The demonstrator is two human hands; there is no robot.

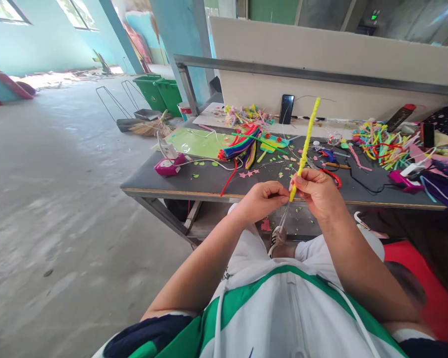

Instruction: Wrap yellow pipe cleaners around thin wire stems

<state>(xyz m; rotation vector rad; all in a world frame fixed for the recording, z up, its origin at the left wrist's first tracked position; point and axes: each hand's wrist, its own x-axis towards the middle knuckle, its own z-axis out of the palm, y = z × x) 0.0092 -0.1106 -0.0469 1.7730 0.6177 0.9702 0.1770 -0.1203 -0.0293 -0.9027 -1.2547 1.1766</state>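
A fuzzy yellow pipe cleaner stem (309, 132) stands nearly upright above the table's front edge, with small bumps partway along it. My right hand (317, 191) pinches it near its lower end. Close beside that end is my left hand (267, 199), thumb and forefinger pressed together; what lies between them is too small to make out. Thin pale wires or strands (283, 219) hang below the stem. On the table beyond my hands lie a bundle of multicoloured pipe cleaners (242, 144) and red-handled scissors (332, 177), partly hidden by my right hand.
The dark table (209, 181) is littered with paper scraps. A phone (286, 109) leans at the back. More pipe cleaners (381, 144) pile up at right. Magenta power strips (169, 164) with cords sit at both sides. Green bins (168, 94) and a broom (151, 127) stand left.
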